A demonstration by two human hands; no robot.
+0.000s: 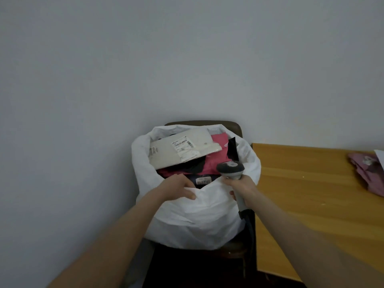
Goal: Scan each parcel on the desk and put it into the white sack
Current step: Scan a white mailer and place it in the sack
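The white sack (199, 221) stands open on a dark chair, filled with parcels: a cream one (182, 150) with a label on top, pink ones (218, 156), and a dark one (202, 180) with a label at the front. My left hand (178, 188) grips the sack's near rim, thumb over the fabric. My right hand (242, 189) holds a grey barcode scanner (230, 169) by its handle, its head just above the sack's right side. A pink parcel (367, 173) lies on the wooden desk (301, 183) at the far right.
The dark chair (234, 126) carrying the sack stands against a plain grey wall, right beside the desk's left edge. A white item's corner (380, 156) shows at the frame's right edge next to the pink parcel. The scanner's cable (250, 229) hangs down between sack and desk.
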